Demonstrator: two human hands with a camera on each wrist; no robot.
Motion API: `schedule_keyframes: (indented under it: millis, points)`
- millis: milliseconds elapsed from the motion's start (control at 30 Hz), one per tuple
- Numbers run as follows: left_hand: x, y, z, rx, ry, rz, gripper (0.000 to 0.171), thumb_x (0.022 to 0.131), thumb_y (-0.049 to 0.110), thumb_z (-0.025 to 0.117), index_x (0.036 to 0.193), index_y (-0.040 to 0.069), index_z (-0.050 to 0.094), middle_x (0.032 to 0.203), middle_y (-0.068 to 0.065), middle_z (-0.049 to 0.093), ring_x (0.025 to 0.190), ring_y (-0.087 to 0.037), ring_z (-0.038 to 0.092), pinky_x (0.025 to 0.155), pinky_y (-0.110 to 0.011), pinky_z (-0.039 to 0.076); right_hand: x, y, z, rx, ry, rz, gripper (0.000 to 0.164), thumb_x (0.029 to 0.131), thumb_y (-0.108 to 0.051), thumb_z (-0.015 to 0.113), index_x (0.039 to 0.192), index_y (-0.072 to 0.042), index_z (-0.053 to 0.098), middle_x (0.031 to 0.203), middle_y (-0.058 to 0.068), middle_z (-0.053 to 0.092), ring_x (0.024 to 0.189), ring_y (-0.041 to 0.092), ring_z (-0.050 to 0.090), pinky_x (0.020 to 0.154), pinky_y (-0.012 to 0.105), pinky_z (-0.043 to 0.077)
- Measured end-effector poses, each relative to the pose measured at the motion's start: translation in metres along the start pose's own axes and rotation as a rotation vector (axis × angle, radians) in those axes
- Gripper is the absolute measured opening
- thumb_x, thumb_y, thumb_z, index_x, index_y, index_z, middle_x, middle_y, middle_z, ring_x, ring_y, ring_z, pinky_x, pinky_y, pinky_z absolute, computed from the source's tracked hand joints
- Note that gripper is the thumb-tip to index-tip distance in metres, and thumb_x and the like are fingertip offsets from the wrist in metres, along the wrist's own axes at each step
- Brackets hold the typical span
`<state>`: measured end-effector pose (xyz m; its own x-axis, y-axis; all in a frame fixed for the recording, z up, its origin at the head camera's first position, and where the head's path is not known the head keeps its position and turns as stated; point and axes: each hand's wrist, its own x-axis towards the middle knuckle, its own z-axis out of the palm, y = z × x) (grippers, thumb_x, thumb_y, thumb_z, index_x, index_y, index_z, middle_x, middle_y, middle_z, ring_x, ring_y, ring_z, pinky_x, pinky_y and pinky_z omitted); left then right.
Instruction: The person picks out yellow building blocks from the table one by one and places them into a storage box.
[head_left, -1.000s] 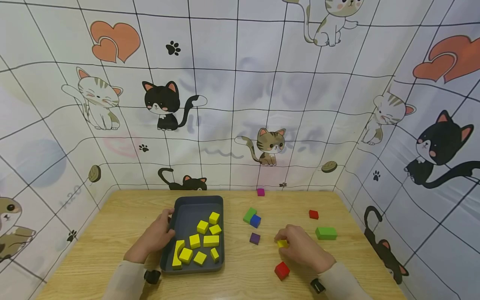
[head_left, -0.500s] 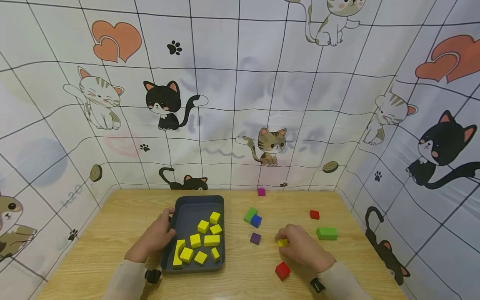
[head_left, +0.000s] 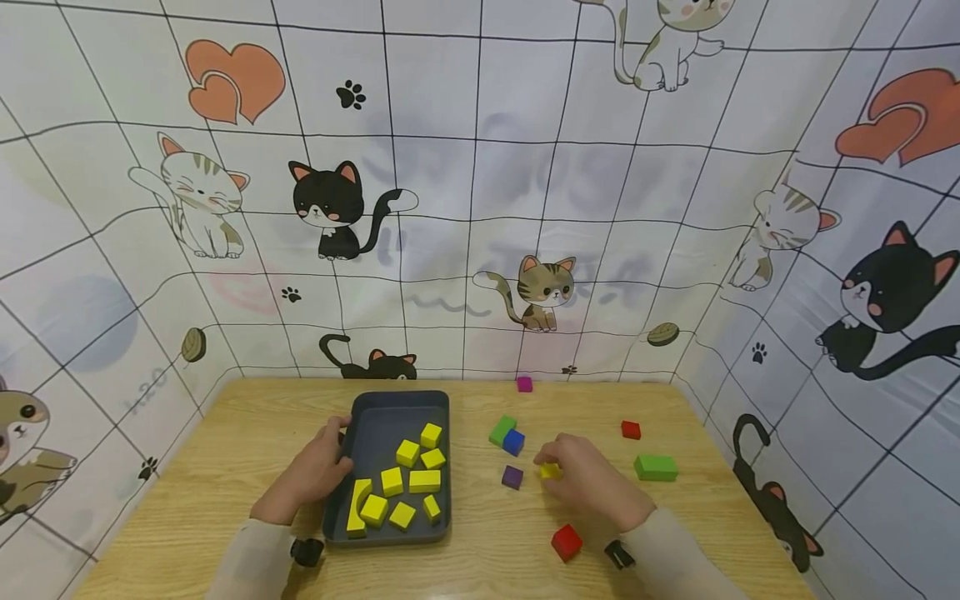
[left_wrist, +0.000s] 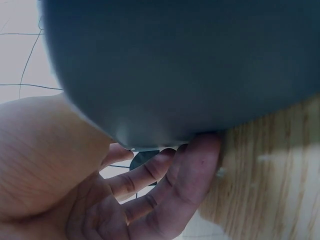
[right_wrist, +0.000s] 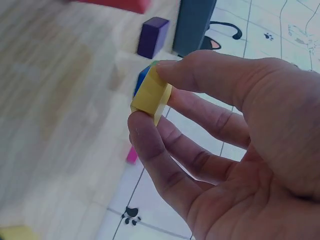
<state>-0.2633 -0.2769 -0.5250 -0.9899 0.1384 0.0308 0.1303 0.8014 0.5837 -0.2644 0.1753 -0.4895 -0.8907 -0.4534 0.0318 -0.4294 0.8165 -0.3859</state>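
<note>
In the head view my left hand (head_left: 311,471) holds the left side of a dark grey tray (head_left: 375,417). The left wrist view shows curled fingers (left_wrist: 197,175) against the outer wall of the tray, with the thumb tip hidden behind it. Several yellow blocks (head_left: 425,481) lie in the tray. My right hand (head_left: 588,479) pinches one more yellow block (right_wrist: 152,92) between thumb and fingertips, to the right of the tray. A purple block (head_left: 512,477) lies just left of that hand. Nearer me sits a red block (head_left: 567,542).
A green block (head_left: 502,430) touches a blue block (head_left: 513,442) right of the tray. Farther back is a magenta block (head_left: 524,384). On the right lie a small red block (head_left: 631,430) and a long green block (head_left: 656,467). Cat-print cloth walls surround the wooden table (head_left: 480,575).
My right hand has moved left and slightly away from me with the yellow block in its grip. The left hand and the tray have stayed in place.
</note>
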Motion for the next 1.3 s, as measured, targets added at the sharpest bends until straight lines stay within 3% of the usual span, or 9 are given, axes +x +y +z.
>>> schedule_keyframes:
  millis: [367,600,933,1300]
  points:
    - [0.001,-0.001,0.001,-0.001,-0.005,-0.003,0.067,0.098,0.004,0.065,0.156,-0.006,0.034,0.141,-0.031,0.058,0.117,-0.037,0.065,0.098,-0.055,0.059,0.030,-0.035,0.000,0.012,0.015,-0.116,0.027,0.089,-0.014,0.085,0.115,-0.008,0.082,0.107,0.003,0.073,0.093,0.015,0.064,0.081,0.029,0.058]
    - [0.002,-0.003,0.001,-0.003,-0.007,-0.006,0.067,0.098,0.005,0.065,0.156,-0.006,0.034,0.142,-0.030,0.058,0.119,-0.037,0.064,0.099,-0.055,0.058,0.054,-0.068,0.002,-0.020,-0.004,-0.162,0.028,0.092,-0.018,0.082,0.120,-0.013,0.081,0.113,0.001,0.075,0.097,0.013,0.062,0.087,0.031,0.058]
    - [0.003,-0.003,0.001,-0.005,-0.005,-0.001,0.066,0.097,0.004,0.065,0.155,-0.006,0.034,0.138,-0.030,0.059,0.115,-0.036,0.065,0.095,-0.054,0.059,0.093,-0.111,0.020,-0.031,-0.004,-0.250,0.031,0.093,-0.019,0.082,0.123,-0.013,0.080,0.115,0.001,0.075,0.097,0.011,0.062,0.085,0.024,0.056]
    - [0.003,-0.003,0.001,-0.009,-0.013,-0.007,0.068,0.098,0.005,0.066,0.156,-0.005,0.034,0.139,-0.030,0.058,0.115,-0.035,0.065,0.093,-0.052,0.060,0.120,-0.153,0.040,-0.027,-0.057,-0.314,0.032,0.095,-0.019,0.080,0.126,-0.015,0.079,0.119,0.001,0.074,0.097,0.009,0.060,0.083,0.017,0.055]
